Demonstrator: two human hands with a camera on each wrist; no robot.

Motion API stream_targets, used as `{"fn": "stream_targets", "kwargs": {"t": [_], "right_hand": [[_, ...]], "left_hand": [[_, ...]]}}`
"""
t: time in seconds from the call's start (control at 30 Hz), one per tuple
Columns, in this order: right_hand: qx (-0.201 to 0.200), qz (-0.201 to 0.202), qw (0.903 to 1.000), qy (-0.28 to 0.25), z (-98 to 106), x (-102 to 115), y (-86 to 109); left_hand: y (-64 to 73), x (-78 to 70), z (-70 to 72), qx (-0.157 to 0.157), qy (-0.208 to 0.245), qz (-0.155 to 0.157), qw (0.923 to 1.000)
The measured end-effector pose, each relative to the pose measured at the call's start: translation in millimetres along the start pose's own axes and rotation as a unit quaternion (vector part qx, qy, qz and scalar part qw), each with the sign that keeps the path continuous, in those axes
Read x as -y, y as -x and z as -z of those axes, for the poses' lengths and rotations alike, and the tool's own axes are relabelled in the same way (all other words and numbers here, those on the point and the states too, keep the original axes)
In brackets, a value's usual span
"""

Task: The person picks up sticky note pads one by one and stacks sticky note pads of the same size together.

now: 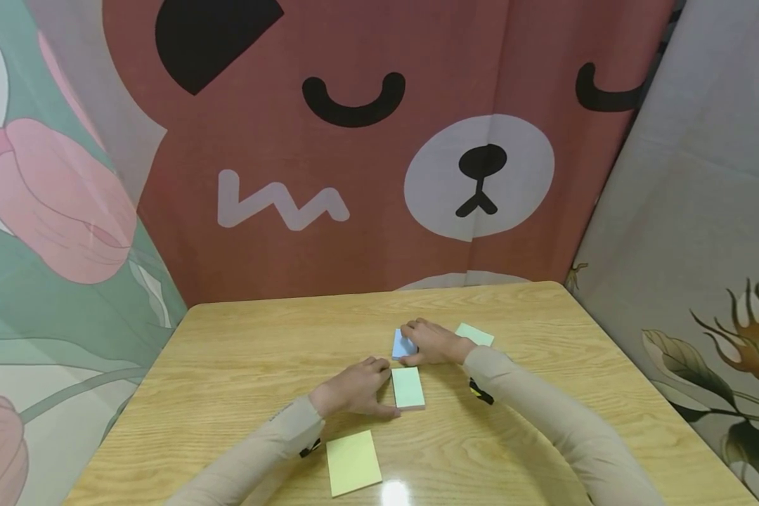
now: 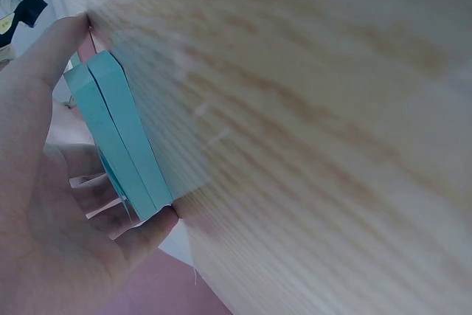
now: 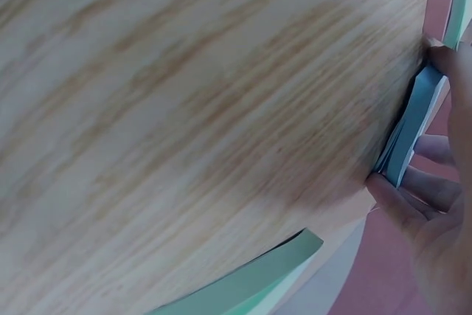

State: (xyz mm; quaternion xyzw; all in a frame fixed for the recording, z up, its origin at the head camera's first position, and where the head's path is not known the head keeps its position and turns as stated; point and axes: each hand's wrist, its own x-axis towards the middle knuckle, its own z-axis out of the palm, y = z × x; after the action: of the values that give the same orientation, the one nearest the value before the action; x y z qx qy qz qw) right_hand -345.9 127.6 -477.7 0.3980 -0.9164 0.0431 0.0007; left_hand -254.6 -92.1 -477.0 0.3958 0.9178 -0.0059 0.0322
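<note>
A light wood-grain surface [image 1: 240,351] meets a hanging cloth [image 1: 379,161] printed with a sleepy brown-red bear face; floral cloths drape both sides, tulips to the left. Near the middle of the surface lie two small pads of sticky notes: a blue pad [image 1: 402,346], and just nearer the person a mint-green pad [image 1: 408,386], rectangular, with a pink layer along its lower edge. A yellow pad [image 1: 354,464], larger, lies apart toward the person, beside the left forearm. A pale green pad [image 1: 476,334] lies beyond the right wrist, which overlaps its near part in the head view. The right hand [image 1: 435,342] covers much of the blue pad, thumb and fingers bent round it at opposite ends. The left hand [image 1: 357,388] grips the mint-green pad along its left side, thumb at the near corner, a fingertip at the far one.
</note>
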Motion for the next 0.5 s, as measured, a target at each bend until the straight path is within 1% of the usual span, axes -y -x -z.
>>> {"fn": "stream_targets", "kwargs": {"t": [0.13, 0.5], "right_hand": [[0.005, -0.009, 0.9999, 0.000, -0.2, -0.6, 0.0], [-0.008, -0.009, 0.9997, -0.020, -0.8, -2.8, 1.6]], "left_hand": [[-0.1, -0.6, -0.6, 0.002, 0.000, 0.003, 1.0000], [-0.2, 0.0, -1.2, 0.001, 0.001, 0.005, 1.0000]]}}
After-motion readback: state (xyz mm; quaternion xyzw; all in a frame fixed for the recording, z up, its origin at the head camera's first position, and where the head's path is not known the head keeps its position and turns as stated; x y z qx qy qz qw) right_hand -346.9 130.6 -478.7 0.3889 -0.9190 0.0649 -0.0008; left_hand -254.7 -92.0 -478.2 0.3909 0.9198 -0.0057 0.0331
